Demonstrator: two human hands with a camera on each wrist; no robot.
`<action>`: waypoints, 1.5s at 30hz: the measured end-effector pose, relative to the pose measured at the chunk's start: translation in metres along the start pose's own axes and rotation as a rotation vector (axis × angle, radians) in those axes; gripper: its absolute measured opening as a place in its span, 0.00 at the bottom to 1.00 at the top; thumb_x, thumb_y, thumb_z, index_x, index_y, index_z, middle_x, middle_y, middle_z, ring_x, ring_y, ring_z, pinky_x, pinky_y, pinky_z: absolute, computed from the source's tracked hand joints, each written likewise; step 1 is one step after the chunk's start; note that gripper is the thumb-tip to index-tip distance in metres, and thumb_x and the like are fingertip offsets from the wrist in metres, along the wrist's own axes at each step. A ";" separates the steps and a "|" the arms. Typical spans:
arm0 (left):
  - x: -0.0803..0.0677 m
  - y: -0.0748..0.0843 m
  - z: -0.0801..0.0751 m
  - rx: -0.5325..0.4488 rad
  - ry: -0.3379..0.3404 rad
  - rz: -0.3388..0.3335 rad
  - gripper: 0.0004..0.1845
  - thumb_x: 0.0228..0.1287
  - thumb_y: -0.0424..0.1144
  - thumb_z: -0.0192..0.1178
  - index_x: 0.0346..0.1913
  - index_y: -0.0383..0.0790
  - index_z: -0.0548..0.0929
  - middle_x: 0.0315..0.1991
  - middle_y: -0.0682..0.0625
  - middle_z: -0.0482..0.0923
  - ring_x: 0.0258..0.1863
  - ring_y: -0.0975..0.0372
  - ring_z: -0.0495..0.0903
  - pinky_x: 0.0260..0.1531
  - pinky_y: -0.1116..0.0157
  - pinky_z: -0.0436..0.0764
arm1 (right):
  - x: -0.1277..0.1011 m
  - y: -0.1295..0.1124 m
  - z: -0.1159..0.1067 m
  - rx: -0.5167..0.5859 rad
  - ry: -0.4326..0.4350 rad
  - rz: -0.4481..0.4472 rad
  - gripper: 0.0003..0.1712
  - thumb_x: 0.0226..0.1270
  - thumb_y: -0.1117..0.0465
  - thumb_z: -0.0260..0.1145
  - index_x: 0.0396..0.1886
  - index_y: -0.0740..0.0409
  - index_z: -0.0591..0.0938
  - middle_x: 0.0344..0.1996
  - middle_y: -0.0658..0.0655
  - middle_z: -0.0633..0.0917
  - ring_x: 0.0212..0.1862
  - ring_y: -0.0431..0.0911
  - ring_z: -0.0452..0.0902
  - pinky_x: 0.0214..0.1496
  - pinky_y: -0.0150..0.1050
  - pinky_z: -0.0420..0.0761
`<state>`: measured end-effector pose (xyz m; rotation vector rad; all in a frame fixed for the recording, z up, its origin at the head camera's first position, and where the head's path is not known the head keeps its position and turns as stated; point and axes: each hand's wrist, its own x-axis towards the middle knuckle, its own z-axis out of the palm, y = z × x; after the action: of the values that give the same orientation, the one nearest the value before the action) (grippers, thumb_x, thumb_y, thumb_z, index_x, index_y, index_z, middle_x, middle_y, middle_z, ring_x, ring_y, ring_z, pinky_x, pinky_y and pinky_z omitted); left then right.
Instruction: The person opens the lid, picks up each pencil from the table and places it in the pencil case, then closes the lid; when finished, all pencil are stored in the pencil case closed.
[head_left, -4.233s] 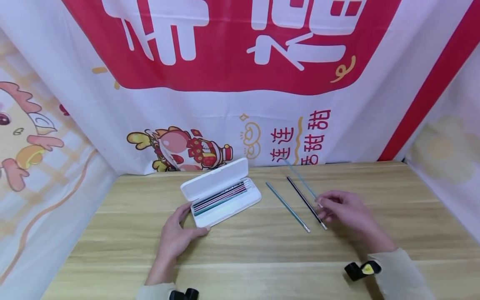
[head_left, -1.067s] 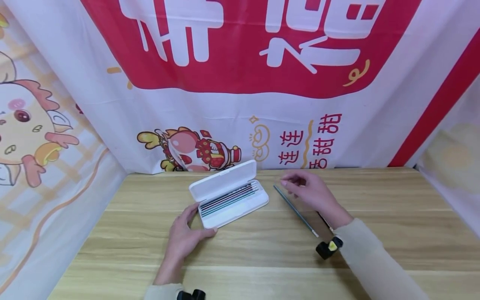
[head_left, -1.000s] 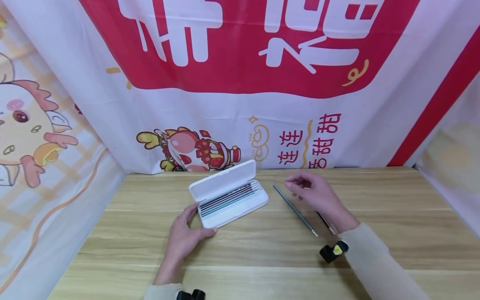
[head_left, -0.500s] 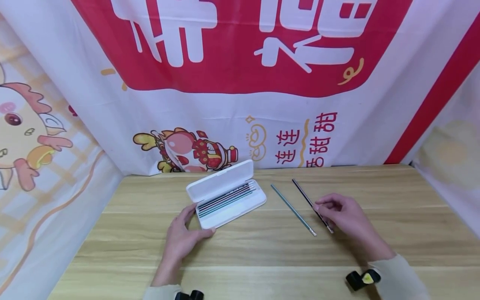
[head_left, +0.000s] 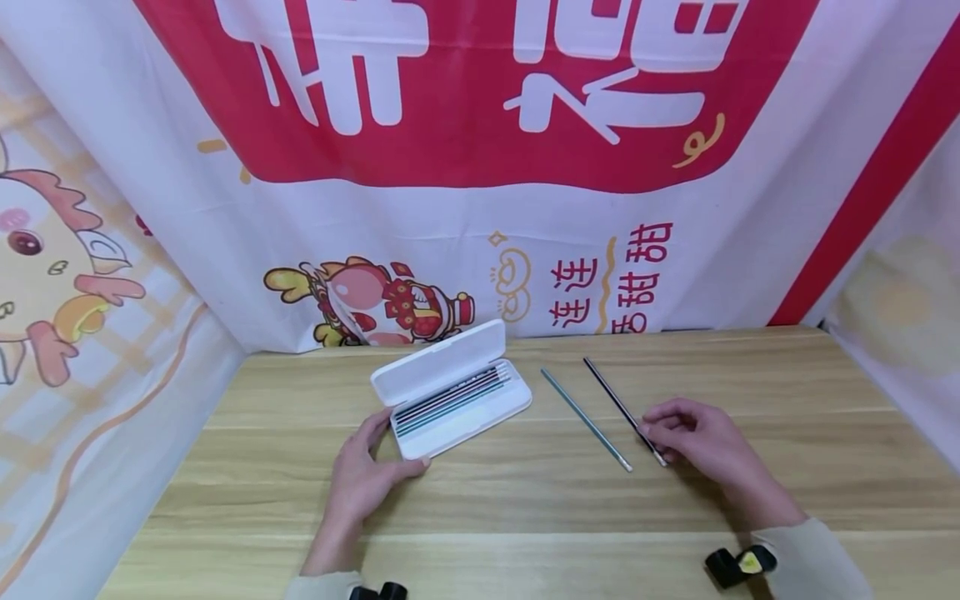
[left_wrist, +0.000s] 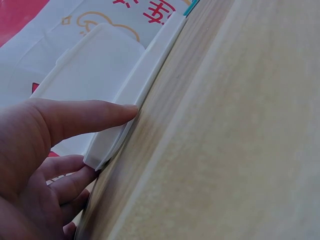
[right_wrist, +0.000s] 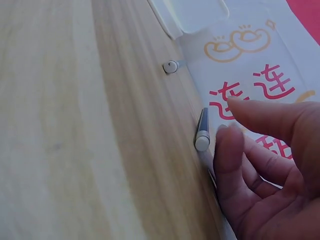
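Observation:
A white pencil case [head_left: 465,423] stands with its lid up on the wooden table, several dark and teal pencils [head_left: 442,402] lying side by side in it. My left hand [head_left: 365,479] holds the left end of the case, thumb along the front side and fingers at the end wall. Right of the case, a teal pencil [head_left: 585,418] and a dark pencil [head_left: 613,397] lie slanted on the table, white ends toward me. My right hand [head_left: 697,437] is at the dark pencil's near end. In the right wrist view its thumb and fingertips are apart, beside the pencil.
A white cloth with red panels and cartoon prints [head_left: 480,275] hangs behind the table's back edge, close to the raised lid [head_left: 442,362]. Printed cloths stand at both sides. Pale wooden tabletop [head_left: 510,517] extends in front of the case and pencils.
Earlier my right hand held a light blue pencil; another teal pencil now lies in the case. The right hand has moved back right to the dark pencil. My left hand stays on the case.

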<state>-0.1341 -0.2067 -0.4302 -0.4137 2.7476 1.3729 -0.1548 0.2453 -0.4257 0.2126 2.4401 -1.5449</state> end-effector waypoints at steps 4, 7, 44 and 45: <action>0.000 0.001 -0.001 -0.006 -0.002 0.000 0.57 0.46 0.47 0.86 0.81 0.48 0.69 0.82 0.40 0.68 0.83 0.39 0.60 0.82 0.32 0.56 | 0.000 0.001 0.001 -0.018 0.002 0.023 0.26 0.72 0.52 0.76 0.59 0.64 0.83 0.42 0.56 0.91 0.39 0.46 0.85 0.39 0.37 0.89; 0.000 0.001 -0.001 -0.005 -0.004 -0.001 0.57 0.47 0.47 0.86 0.81 0.48 0.69 0.82 0.40 0.68 0.83 0.39 0.60 0.82 0.32 0.56 | 0.001 0.001 0.001 -0.040 0.011 0.050 0.26 0.71 0.50 0.77 0.59 0.62 0.83 0.43 0.56 0.90 0.39 0.47 0.85 0.40 0.36 0.89; 0.000 0.001 0.000 -0.002 -0.032 -0.011 0.58 0.48 0.48 0.85 0.83 0.48 0.66 0.83 0.40 0.65 0.86 0.39 0.55 0.83 0.31 0.52 | -0.008 -0.003 -0.007 -0.352 -0.008 -0.033 0.18 0.64 0.52 0.82 0.46 0.56 0.86 0.36 0.54 0.85 0.41 0.49 0.77 0.40 0.39 0.76; 0.000 0.001 0.000 -0.002 -0.032 -0.013 0.58 0.48 0.48 0.85 0.83 0.48 0.66 0.83 0.40 0.65 0.86 0.39 0.55 0.83 0.31 0.52 | -0.008 -0.003 -0.007 -0.355 -0.006 -0.032 0.18 0.64 0.52 0.82 0.45 0.56 0.86 0.37 0.54 0.85 0.41 0.49 0.77 0.40 0.39 0.76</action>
<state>-0.1348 -0.2059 -0.4293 -0.4048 2.7138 1.3666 -0.1485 0.2502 -0.4178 0.1023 2.6683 -1.0930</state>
